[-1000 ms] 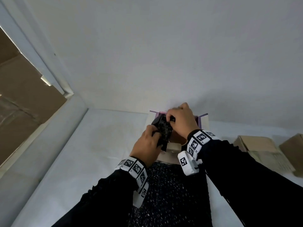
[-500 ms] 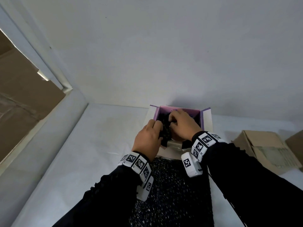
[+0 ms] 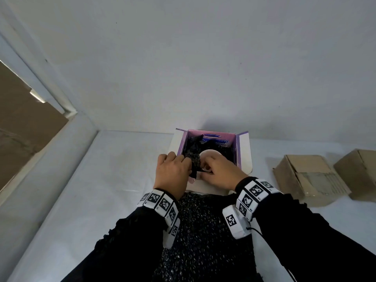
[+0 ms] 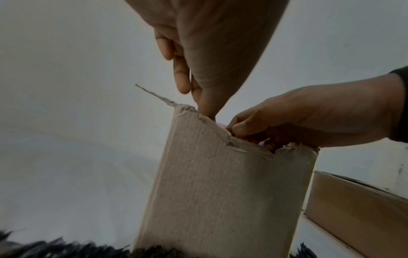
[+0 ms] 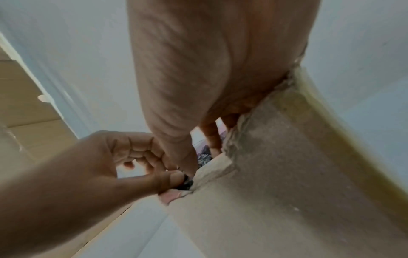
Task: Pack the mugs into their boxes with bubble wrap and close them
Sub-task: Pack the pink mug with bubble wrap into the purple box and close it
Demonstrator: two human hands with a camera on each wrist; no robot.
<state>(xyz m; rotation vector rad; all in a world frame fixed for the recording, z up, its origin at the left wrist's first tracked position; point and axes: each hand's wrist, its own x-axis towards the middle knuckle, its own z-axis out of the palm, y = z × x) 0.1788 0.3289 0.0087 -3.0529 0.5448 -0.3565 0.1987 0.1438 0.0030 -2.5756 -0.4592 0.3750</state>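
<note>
An open box with a purple inside stands at the back of the table. In it sits a pale mug half covered by black bubble wrap. My left hand pinches a fold of that wrap at the box's near left corner; the right wrist view shows its thumb and forefinger on the black wrap. My right hand reaches over the near wall with curled fingers on the wrap beside the mug. The left wrist view shows the box's brown outer wall with both hands at its torn top edge.
A large sheet of black bubble wrap lies on the table between my forearms, in front of the box. Two brown cardboard boxes stand to the right. A wall rises just behind the open box, and a ledge runs along the left.
Both hands have gone down with the wrapped mug from above the box into it. They have drawn back to the near edge, and the mug's pale surface now shows.
</note>
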